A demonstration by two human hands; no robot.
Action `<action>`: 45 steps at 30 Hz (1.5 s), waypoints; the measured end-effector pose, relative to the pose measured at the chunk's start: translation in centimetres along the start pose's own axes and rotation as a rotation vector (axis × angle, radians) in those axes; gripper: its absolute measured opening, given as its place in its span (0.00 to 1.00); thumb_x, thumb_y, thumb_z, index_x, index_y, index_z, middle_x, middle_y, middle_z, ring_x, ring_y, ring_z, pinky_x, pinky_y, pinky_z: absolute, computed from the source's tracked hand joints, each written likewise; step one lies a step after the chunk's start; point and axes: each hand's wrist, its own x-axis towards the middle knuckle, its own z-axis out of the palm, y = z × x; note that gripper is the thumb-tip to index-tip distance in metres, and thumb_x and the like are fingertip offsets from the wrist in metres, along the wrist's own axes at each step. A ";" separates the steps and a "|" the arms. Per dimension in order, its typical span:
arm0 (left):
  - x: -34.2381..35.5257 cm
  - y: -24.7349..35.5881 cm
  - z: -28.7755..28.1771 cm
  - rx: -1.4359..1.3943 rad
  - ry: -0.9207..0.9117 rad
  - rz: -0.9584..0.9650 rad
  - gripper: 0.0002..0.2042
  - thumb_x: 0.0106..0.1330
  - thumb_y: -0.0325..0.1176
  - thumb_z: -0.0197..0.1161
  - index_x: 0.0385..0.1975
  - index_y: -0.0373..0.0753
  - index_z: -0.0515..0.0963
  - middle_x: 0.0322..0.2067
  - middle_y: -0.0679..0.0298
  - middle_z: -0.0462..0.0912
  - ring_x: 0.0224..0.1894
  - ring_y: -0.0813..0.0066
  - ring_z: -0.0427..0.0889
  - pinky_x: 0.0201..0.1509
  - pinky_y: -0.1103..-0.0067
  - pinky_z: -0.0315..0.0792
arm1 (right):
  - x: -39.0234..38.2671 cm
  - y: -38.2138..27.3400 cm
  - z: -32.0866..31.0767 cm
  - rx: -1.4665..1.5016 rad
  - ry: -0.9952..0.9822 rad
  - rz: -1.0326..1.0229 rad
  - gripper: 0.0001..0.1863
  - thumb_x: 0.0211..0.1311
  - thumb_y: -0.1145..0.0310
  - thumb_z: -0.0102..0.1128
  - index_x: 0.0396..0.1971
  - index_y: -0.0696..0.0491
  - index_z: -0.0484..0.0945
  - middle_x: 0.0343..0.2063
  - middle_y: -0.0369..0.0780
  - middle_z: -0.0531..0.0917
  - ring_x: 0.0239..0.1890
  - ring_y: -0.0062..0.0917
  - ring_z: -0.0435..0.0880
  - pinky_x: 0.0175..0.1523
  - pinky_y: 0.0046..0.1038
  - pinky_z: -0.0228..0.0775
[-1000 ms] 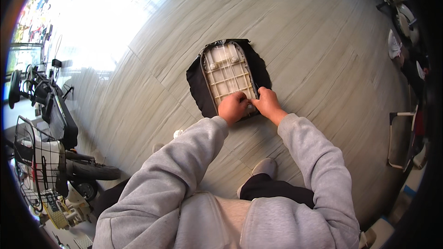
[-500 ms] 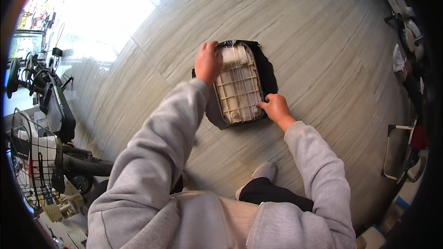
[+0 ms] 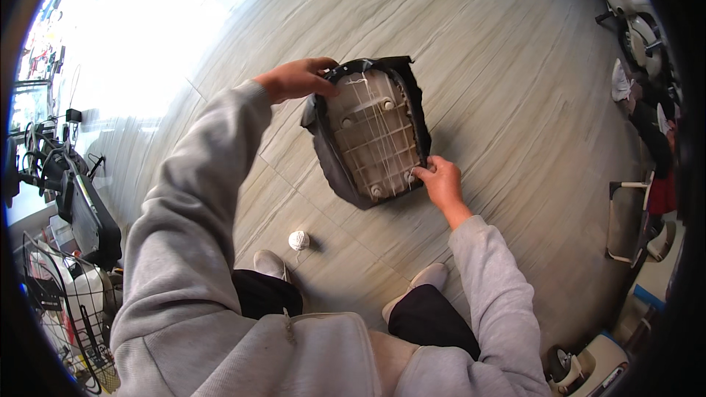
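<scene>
Left hand (image 3: 296, 79) shifted outward on seat (image 3: 377, 145); floor (image 3: 515, 88) streaked; wire basket (image 3: 72, 315) left.

Black cover (image 3: 337, 169), white string ball (image 3: 298, 240)

The seat (image 3: 379, 158) is over the middle of the floor (image 3: 507, 88). The left grip (image 3: 305, 79) is at its far left corner; the right grip (image 3: 443, 182), at its near right corner. A string ball (image 3: 298, 240) lies between the seat and the left shoe (image 3: 271, 263).
</scene>
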 end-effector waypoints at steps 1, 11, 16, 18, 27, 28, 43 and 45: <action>-1.7 1.1 -0.6 -0.036 -0.026 0.079 0.29 0.57 0.33 0.69 0.60 0.35 0.70 0.51 0.61 0.79 0.47 0.73 0.76 0.50 0.75 0.71 | 0.3 -0.8 -0.2 -0.044 0.054 -0.016 0.18 0.49 0.64 0.75 0.31 0.62 0.78 0.18 0.43 0.79 0.22 0.31 0.77 0.32 0.33 0.70; -13.3 -4.2 3.4 0.580 0.446 0.950 0.24 0.46 0.22 0.71 0.45 0.42 0.74 0.46 0.57 0.78 0.46 0.55 0.78 0.47 0.67 0.75 | 4.3 1.0 2.6 0.643 0.343 -0.183 0.23 0.65 0.55 0.58 0.52 0.55 0.73 0.43 0.42 0.82 0.47 0.32 0.81 0.52 0.30 0.72; -15.1 -13.7 5.2 0.757 0.494 0.921 0.22 0.48 0.26 0.69 0.44 0.55 0.75 0.46 0.58 0.73 0.46 0.57 0.78 0.40 0.70 0.78 | 2.5 4.0 6.0 1.206 0.236 0.562 0.27 0.72 0.46 0.38 0.53 0.52 0.74 0.49 0.38 0.80 0.54 0.31 0.78 0.57 0.31 0.70; -15.8 -16.3 5.4 0.798 0.408 0.852 0.24 0.49 0.25 0.68 0.45 0.58 0.74 0.46 0.59 0.72 0.46 0.57 0.77 0.40 0.70 0.78 | 1.8 3.5 7.3 0.853 0.006 0.199 0.27 0.69 0.47 0.43 0.51 0.53 0.76 0.46 0.38 0.82 0.50 0.29 0.80 0.54 0.34 0.73; -17.5 -20.3 7.0 0.788 0.351 0.856 0.23 0.50 0.26 0.66 0.45 0.59 0.74 0.45 0.59 0.71 0.47 0.58 0.76 0.45 0.69 0.75 | -1.7 1.6 8.5 1.033 -0.190 0.680 0.11 0.64 0.50 0.55 0.31 0.40 0.78 0.22 0.28 0.81 0.26 0.20 0.81 0.22 0.23 0.59; -17.7 -20.5 6.9 0.763 0.324 0.785 0.22 0.50 0.26 0.67 0.45 0.58 0.75 0.45 0.58 0.72 0.47 0.58 0.76 0.45 0.69 0.75 | -1.8 1.6 8.7 1.026 -0.193 0.682 0.10 0.64 0.50 0.55 0.30 0.39 0.77 0.22 0.27 0.81 0.25 0.18 0.81 0.21 0.22 0.56; -16.0 -22.5 5.0 -1.164 0.259 -0.348 0.20 0.74 0.50 0.51 0.50 0.38 0.74 0.46 0.62 0.81 0.49 0.71 0.79 0.55 0.71 0.74 | -4.4 2.0 13.7 1.444 -0.300 0.639 0.12 0.64 0.63 0.60 0.22 0.44 0.70 0.15 0.27 0.62 0.15 0.13 0.56 0.19 0.19 0.45; -15.5 -21.9 4.5 -0.995 0.233 -0.346 0.22 0.72 0.53 0.53 0.52 0.40 0.74 0.47 0.64 0.80 0.50 0.73 0.79 0.57 0.72 0.73 | -4.9 1.5 13.9 1.448 -0.281 0.708 0.12 0.65 0.66 0.58 0.22 0.45 0.69 0.15 0.27 0.62 0.15 0.13 0.56 0.19 0.18 0.46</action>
